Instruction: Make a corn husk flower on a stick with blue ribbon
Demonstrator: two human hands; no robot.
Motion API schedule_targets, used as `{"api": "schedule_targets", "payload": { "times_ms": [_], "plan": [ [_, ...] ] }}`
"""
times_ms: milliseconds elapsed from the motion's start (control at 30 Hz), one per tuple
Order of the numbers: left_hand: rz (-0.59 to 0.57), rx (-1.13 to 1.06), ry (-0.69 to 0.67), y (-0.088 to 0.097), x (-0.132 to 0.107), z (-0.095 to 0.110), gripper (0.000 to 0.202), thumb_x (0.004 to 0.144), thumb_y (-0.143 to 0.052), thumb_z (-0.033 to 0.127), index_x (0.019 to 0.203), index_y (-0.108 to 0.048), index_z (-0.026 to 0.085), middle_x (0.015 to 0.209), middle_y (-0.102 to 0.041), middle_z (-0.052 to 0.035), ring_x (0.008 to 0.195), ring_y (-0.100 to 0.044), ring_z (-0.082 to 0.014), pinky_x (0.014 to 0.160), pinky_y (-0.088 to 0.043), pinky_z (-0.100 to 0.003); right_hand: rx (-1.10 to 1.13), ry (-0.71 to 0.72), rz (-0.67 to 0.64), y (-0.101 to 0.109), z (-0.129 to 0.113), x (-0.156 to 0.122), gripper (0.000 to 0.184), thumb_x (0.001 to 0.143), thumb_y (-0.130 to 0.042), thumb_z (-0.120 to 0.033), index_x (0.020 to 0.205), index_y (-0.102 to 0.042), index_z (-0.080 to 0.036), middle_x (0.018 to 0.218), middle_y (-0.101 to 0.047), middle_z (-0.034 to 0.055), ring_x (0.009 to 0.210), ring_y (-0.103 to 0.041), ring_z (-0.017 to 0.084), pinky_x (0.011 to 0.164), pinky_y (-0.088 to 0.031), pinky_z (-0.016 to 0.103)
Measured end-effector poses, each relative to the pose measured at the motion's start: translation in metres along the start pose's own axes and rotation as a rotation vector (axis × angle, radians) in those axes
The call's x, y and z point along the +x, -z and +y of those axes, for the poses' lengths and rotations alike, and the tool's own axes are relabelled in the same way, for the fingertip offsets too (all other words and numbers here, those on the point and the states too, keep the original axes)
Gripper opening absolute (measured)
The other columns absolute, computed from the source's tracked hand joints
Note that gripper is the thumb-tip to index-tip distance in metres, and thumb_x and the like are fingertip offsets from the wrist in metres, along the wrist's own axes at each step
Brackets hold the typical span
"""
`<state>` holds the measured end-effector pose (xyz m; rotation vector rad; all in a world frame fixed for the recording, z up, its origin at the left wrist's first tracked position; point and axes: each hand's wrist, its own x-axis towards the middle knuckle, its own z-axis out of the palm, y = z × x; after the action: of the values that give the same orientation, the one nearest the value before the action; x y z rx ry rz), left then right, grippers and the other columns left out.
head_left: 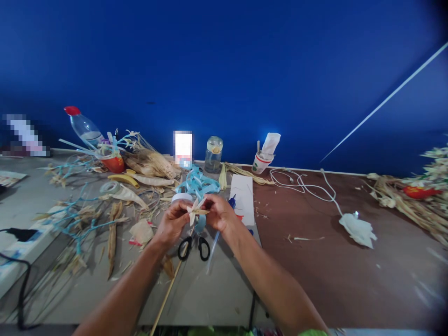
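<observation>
Both hands meet over the middle of the table around a pale star-shaped flower [194, 212] that looks made of dried corn husk. My left hand [174, 218] pinches it from the left. From the other side, the closed fingers of my right hand [217, 212] grip its petals. A light blue strip of ribbon [200, 224] hangs just below the flower, between the hands. Under them lie black-handled scissors [204, 248], blades hidden. A thin stick [168, 294] runs from beneath the flower toward the near edge; whether it joins the flower I cannot tell.
Behind the hands are tangled blue ribbon [198, 181], a glass jar [213, 156] and a paper cup [263, 162]. Dried husks [150, 163], blue-wrapped stems [79, 233] and a power strip [31, 252] fill the left. A white cable [304, 186] and crumpled tissue [357, 229] lie right.
</observation>
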<state>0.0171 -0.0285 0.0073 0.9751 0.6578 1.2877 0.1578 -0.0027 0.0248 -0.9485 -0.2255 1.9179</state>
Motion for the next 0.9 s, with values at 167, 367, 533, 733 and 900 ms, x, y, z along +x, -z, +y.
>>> {"api": "schedule_targets", "payload": {
  "times_ms": [167, 367, 533, 733, 900],
  "plan": [
    [0.022, 0.002, 0.005, 0.001, 0.0, -0.001, 0.013, 0.06, -0.077, 0.018, 0.068, -0.066, 0.017, 0.08, -0.063, -0.0019, 0.066, -0.056, -0.0101, 0.058, -0.042, -0.021, 0.005, 0.179, -0.024, -0.004, -0.012, -0.012, 0.033, 0.067, -0.063, -0.036, 0.049, -0.042, -0.019, 0.052, -0.046, -0.0039, 0.048, -0.042, 0.009, 0.05, -0.036, 0.024],
    [-0.01, -0.016, 0.011, 0.004, 0.001, -0.003, 0.012, 0.062, -0.076, 0.019, 0.067, -0.065, 0.017, 0.077, -0.062, -0.0015, 0.064, -0.056, -0.0103, 0.058, -0.042, -0.021, -0.493, 0.601, -0.169, -0.011, -0.028, -0.041, 0.026, 0.07, -0.064, -0.045, 0.075, -0.066, -0.019, 0.081, -0.062, 0.0018, 0.075, -0.051, 0.013, 0.069, -0.037, 0.024],
    [-0.023, -0.008, 0.015, 0.0, 0.001, 0.0, 0.012, 0.062, -0.076, 0.021, 0.066, -0.065, 0.016, 0.074, -0.062, -0.0017, 0.063, -0.056, -0.0103, 0.058, -0.042, -0.022, -0.668, 0.551, -0.218, -0.012, -0.031, -0.049, 0.026, 0.07, -0.066, -0.041, 0.087, -0.066, -0.021, 0.082, -0.061, 0.0002, 0.08, -0.051, 0.014, 0.072, -0.036, 0.024],
    [0.032, -0.053, -0.019, 0.001, 0.004, 0.001, 0.013, 0.061, -0.076, 0.019, 0.068, -0.065, 0.017, 0.075, -0.064, -0.0006, 0.068, -0.058, -0.0113, 0.061, -0.043, -0.022, -0.514, 0.648, -0.061, -0.008, -0.028, -0.032, 0.037, 0.073, -0.058, -0.048, 0.055, -0.057, -0.017, 0.063, -0.055, -0.0001, 0.064, -0.049, 0.011, 0.062, -0.036, 0.023],
    [0.095, -0.135, -0.06, 0.007, 0.008, 0.011, 0.017, 0.059, -0.077, 0.015, 0.069, -0.063, 0.019, 0.075, -0.067, 0.0009, 0.069, -0.061, -0.0123, 0.067, -0.045, -0.025, -0.621, 0.705, 0.011, -0.004, -0.027, -0.025, 0.042, 0.073, -0.055, -0.041, 0.042, -0.039, -0.018, 0.051, -0.046, -0.0031, 0.052, -0.042, 0.009, 0.055, -0.034, 0.023]
  ]
}}
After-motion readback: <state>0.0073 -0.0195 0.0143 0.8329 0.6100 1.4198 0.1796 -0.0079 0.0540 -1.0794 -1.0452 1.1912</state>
